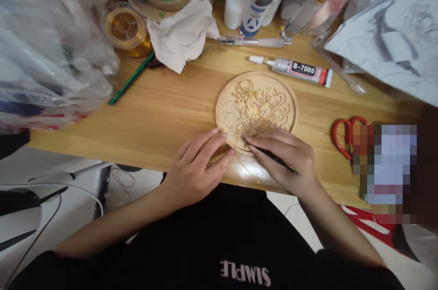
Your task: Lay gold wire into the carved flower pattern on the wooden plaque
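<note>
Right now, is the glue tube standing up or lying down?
Lying down: the glue tube rests lengthwise on the desk, its white tip pointing left.

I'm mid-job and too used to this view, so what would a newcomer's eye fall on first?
Probably the gold wire flower on the round wooden plate, mid-table. Next, the two hands at its near edge: the right hand holds a thin dark tool, the left hand lies at the rim. Then the bright red scissor handles, off to the right.
</note>
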A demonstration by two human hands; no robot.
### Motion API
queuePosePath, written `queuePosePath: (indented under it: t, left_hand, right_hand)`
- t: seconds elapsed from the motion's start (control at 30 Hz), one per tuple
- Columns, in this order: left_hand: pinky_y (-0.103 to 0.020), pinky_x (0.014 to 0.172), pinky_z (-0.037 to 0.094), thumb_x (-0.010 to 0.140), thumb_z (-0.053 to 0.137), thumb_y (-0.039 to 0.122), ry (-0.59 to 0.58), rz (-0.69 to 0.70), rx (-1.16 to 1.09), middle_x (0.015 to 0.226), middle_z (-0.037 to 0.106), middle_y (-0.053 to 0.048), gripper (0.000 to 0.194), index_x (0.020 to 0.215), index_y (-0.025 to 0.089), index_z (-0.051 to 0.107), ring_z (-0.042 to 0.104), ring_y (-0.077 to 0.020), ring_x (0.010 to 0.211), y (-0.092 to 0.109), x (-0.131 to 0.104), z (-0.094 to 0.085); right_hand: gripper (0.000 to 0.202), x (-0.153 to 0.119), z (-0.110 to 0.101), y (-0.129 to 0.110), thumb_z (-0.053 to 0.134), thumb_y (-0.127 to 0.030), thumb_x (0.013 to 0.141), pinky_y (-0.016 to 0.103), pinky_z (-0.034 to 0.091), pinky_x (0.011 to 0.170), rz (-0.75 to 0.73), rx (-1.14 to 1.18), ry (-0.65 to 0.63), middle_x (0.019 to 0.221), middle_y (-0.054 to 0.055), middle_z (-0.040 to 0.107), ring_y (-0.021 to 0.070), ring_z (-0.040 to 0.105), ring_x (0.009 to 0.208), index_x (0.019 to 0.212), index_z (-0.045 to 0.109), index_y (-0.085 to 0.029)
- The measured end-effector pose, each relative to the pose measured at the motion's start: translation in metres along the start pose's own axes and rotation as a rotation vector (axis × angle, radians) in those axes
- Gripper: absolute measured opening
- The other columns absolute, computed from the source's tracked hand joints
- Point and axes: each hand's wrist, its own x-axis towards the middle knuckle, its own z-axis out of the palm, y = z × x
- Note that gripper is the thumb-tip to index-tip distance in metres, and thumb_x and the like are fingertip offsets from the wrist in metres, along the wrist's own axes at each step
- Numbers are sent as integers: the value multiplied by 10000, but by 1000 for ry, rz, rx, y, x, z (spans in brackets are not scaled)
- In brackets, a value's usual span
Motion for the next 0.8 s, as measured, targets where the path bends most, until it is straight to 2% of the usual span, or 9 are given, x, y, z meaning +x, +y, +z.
queuePosePath:
  t: [0.17,0.33,0.6,0.8]
  left_hand:
    - [-446,959,458,907,576,306,-11,-19,48,1330,546,-186,362,1242,173,611,503,-338,1267,13,-4,8]
    - [-444,991,408,938,518,366,22,-88,127,1337,554,-186,386,1236,140,612,482,-343,1279,20,3,14]
    - [-426,1000,404,957,474,386,25,-67,153,1302,592,-205,461,1252,49,583,511,-326,1253,23,12,18]
    - [-424,993,416,953,481,378,29,-68,140,1286,604,-215,459,1226,26,593,528,-326,1239,24,13,19]
  right_hand:
    - [255,-1,1,0,641,-67,828,336,544,706,-17,-26,12,895,74,716,163,664,798,1059,672,-171]
    - [248,0,1,0,633,-88,838,332,550,710,-19,-36,19,892,59,718,167,671,800,1060,674,-191]
    - [254,-1,1,0,622,-99,843,335,548,705,-19,-31,13,888,59,716,173,673,793,1072,677,-194]
    - [251,0,0,0,625,-81,834,342,546,713,-27,-34,-2,894,72,715,178,670,805,1062,671,-177]
